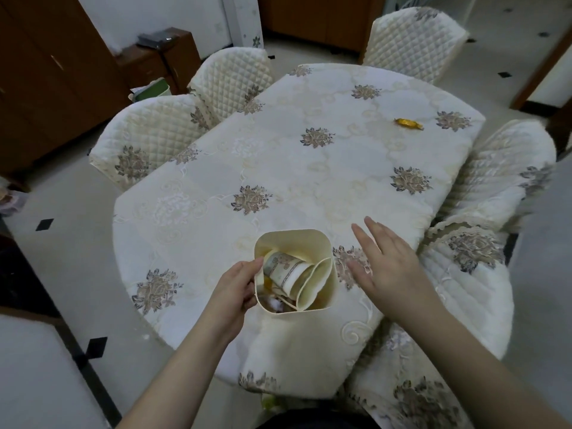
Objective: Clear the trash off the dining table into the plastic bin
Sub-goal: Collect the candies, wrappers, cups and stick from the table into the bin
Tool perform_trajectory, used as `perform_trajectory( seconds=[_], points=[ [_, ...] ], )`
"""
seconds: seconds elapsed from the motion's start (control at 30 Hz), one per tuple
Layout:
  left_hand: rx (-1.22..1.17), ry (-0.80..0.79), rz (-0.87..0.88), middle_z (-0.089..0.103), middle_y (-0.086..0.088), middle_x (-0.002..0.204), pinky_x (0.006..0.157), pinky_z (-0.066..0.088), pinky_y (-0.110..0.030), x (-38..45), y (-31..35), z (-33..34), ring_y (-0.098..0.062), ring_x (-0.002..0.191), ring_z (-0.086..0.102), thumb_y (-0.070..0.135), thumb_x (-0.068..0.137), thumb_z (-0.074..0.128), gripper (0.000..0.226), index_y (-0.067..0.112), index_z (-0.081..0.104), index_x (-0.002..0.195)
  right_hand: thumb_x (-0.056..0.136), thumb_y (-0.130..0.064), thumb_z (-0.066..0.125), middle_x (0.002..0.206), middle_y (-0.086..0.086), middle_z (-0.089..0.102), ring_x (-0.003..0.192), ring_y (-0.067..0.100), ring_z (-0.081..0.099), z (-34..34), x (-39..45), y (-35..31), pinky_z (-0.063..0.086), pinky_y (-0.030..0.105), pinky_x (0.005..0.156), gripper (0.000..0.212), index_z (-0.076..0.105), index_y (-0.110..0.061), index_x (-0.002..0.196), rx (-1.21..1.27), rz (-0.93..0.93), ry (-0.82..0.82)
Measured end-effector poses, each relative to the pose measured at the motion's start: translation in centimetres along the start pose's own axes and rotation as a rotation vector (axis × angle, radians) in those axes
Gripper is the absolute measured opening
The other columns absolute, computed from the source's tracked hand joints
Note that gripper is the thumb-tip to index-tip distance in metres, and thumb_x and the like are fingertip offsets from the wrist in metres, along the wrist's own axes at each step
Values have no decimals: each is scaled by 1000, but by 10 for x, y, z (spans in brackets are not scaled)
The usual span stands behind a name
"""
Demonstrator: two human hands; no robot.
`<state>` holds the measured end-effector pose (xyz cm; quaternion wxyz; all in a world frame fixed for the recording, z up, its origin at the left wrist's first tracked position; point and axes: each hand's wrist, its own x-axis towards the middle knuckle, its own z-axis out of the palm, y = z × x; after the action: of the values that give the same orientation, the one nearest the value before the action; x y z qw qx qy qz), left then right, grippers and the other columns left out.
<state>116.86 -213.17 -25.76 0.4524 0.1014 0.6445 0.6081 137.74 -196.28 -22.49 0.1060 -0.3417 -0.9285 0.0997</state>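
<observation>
While left hand (236, 287) grips bin (322, 243) rim, right hand (382, 267) fingers spread, seemingly touching nothing

Around the tabletop's edges: five quilted cream chairs with floral embroidery — two at left (145, 140) (230, 77), one at the far end (413, 38), two at right (507, 168) (458, 283). Beyond the left chairs, dark wooden cabinets (46, 78) and a low brown stand (161, 60) topped with something dark and flat (154, 40), too blurred to identify. Beside that stand, on the floor, a white container with a green panel (154, 88). Underfoot, pale floor tiles (71, 267) dotted with small black diamonds. At far right, a wooden door frame (541, 66).
</observation>
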Motion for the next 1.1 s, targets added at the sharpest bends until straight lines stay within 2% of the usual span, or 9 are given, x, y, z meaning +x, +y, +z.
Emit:
perform_trajectory(
  seconds=[0.13, 0.37, 0.5, 0.6, 0.67, 0.77, 0.87, 1.0, 1.1],
  points=[
    [6, -29, 25, 27, 4, 51, 40, 29, -20, -7, 8, 9, -11, 44, 26, 35, 83, 66, 34, 23, 52, 55, 93, -51, 28, 150, 14, 38, 135, 32, 38, -16, -5, 8, 30, 45, 111, 66, 39, -12, 144, -33, 36, 31],
    [51, -198, 23, 22, 4, 52, 45, 17, -25, -22, 21, 21, -13, 47, 18, 33, 84, 64, 37, 19, 38, 62, 96, -47, 39, 154, 9, 32, 141, 28, 28, -46, -50, 14, 21, 42, 114, 60, 32, -17, 147, -114, 228, 98],
    [73, -301, 29, 21, 3, 53, 46, 15, -27, -32, 20, 20, -13, 49, 17, 27, 93, 58, 37, 18, 36, 63, 95, -48, 35, 149, 12, 39, 137, 29, 35, -59, -83, 4, 24, 44, 114, 60, 39, -12, 143, -134, 318, 158],
    [67, -376, -5, 22, 4, 52, 40, 21, -22, -47, 15, 10, -11, 44, 19, 31, 88, 63, 37, 20, 43, 58, 93, -51, 27, 148, 12, 41, 136, 28, 36, -61, -111, -13, 22, 41, 114, 64, 39, -13, 143, -184, 374, 204],
    [34, -410, -50, 21, 4, 50, 38, 23, -21, -52, 9, 6, -11, 43, 18, 36, 78, 70, 37, 21, 46, 55, 94, -52, 26, 150, 9, 38, 138, 26, 34, -61, -125, -20, 15, 39, 116, 63, 36, -17, 146, -192, 405, 177],
    [36, -524, -140, 22, 2, 49, 38, 23, -22, -63, 1, 7, -12, 41, 18, 41, 66, 78, 38, 19, 49, 56, 94, -51, 28, 147, 9, 44, 134, 27, 40, -58, -157, -29, 6, 37, 115, 61, 40, -16, 143, -254, 515, 191],
    [111, -615, -165, 26, -3, 54, 40, 22, -24, -73, -3, 25, -13, 43, 18, 46, 62, 76, 42, 13, 51, 70, 92, -50, 31, 145, 8, 47, 133, 27, 42, -59, -191, -34, 10, 40, 114, 61, 41, -16, 142, -276, 609, 203],
    [218, -690, -127, 26, -6, 59, 41, 23, -23, -88, -6, 53, -14, 45, 20, 43, 70, 68, 38, 10, 53, 82, 92, -49, 36, 149, 5, 41, 137, 24, 36, -65, -228, -36, 18, 43, 115, 61, 33, -20, 146, -293, 712, 218],
    [210, -714, -134, 29, -1, 52, 39, 22, -22, -95, -8, 73, -11, 40, 20, 36, 74, 68, 28, 13, 53, 69, 95, -50, 36, 153, 3, 34, 140, 23, 30, -70, -251, -33, 13, 42, 116, 62, 27, -20, 149, -316, 774, 208]
  ],
)
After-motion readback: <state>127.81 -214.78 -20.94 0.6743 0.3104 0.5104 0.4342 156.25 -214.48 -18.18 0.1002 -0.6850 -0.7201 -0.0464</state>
